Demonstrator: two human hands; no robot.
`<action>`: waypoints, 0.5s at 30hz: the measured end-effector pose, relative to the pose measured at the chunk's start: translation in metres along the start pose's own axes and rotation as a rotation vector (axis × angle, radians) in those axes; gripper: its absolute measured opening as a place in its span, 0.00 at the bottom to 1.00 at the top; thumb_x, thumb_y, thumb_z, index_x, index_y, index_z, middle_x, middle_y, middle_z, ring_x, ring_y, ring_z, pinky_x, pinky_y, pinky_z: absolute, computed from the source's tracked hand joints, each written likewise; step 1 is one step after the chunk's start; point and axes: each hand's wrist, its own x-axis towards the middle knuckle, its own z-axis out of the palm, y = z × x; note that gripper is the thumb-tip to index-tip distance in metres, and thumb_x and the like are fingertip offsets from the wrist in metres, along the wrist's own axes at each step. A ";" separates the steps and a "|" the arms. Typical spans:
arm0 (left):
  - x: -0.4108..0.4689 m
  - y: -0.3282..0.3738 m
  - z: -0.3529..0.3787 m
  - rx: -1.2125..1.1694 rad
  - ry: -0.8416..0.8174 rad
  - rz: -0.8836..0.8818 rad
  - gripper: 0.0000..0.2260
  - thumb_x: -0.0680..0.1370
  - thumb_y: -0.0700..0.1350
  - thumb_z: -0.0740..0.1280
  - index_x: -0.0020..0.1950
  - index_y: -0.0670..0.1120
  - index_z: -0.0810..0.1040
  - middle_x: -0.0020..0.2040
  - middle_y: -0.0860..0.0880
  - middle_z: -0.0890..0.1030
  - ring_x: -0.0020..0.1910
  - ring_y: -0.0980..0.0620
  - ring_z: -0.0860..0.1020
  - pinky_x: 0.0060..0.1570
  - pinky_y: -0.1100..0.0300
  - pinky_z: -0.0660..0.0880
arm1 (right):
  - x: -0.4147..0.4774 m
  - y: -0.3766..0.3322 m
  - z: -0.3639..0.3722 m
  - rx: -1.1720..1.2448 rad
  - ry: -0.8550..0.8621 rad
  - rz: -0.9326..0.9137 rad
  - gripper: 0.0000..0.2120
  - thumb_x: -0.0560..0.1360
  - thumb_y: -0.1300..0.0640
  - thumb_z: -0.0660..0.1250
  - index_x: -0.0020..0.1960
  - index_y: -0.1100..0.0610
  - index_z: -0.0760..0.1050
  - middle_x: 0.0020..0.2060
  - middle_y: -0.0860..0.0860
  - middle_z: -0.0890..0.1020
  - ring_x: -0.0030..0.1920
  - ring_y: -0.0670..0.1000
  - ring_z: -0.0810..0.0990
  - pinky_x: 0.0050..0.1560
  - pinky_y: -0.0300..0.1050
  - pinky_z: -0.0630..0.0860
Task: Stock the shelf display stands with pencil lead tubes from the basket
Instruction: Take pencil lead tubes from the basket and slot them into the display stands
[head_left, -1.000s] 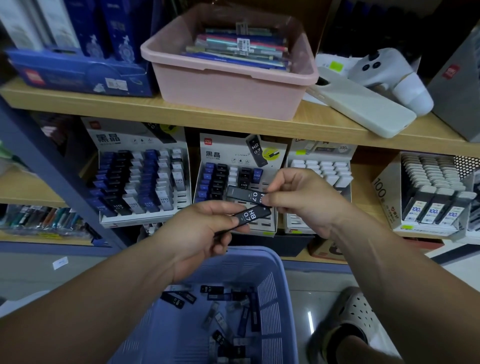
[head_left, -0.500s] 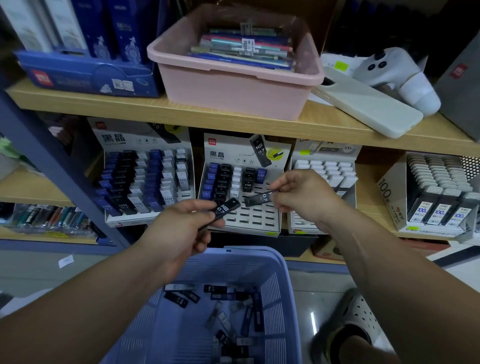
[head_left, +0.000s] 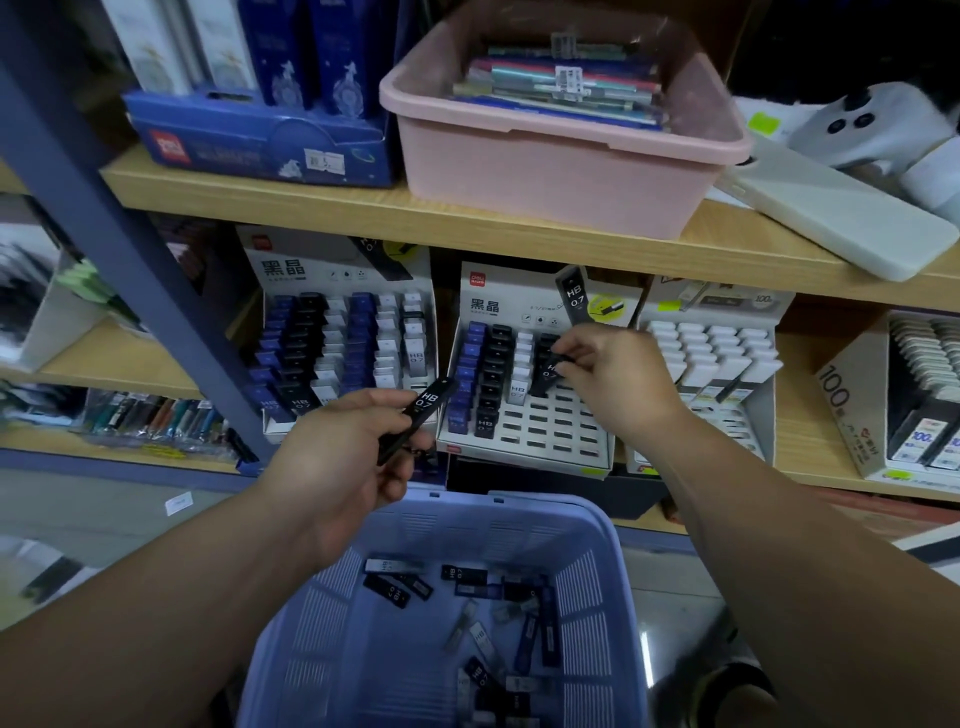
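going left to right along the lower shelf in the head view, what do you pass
bagged pens → left lead stand → middle lead stand → white-tube stand → "100" box

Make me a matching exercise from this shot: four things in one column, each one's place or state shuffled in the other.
1. left hand
2. right hand
3. pink tub
4. basket

A. on the upper shelf
B. pinches a black tube at the middle stand
C. has loose tubes inside
D. grips an HB 0.7 tube in mid-air

Pairs: 1-D, 2-B, 3-A, 4-C
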 end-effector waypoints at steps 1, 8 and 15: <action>0.000 0.000 -0.001 0.000 -0.001 0.001 0.12 0.82 0.35 0.58 0.62 0.43 0.77 0.36 0.44 0.81 0.27 0.52 0.71 0.28 0.58 0.67 | 0.000 0.001 0.000 -0.006 0.008 -0.010 0.08 0.75 0.63 0.72 0.54 0.55 0.84 0.43 0.48 0.83 0.45 0.47 0.82 0.51 0.40 0.78; -0.002 -0.001 -0.001 0.015 -0.024 -0.004 0.13 0.82 0.35 0.59 0.61 0.46 0.77 0.40 0.42 0.83 0.28 0.52 0.72 0.29 0.57 0.67 | -0.004 0.003 0.003 -0.065 0.015 -0.086 0.10 0.76 0.64 0.72 0.55 0.56 0.85 0.49 0.51 0.86 0.48 0.50 0.84 0.54 0.43 0.79; -0.002 -0.002 0.003 0.112 -0.071 0.044 0.12 0.82 0.35 0.62 0.62 0.47 0.77 0.48 0.46 0.87 0.33 0.52 0.77 0.32 0.59 0.71 | -0.004 -0.009 0.006 -0.120 0.035 -0.164 0.07 0.75 0.62 0.73 0.52 0.57 0.86 0.47 0.52 0.82 0.44 0.51 0.81 0.50 0.48 0.80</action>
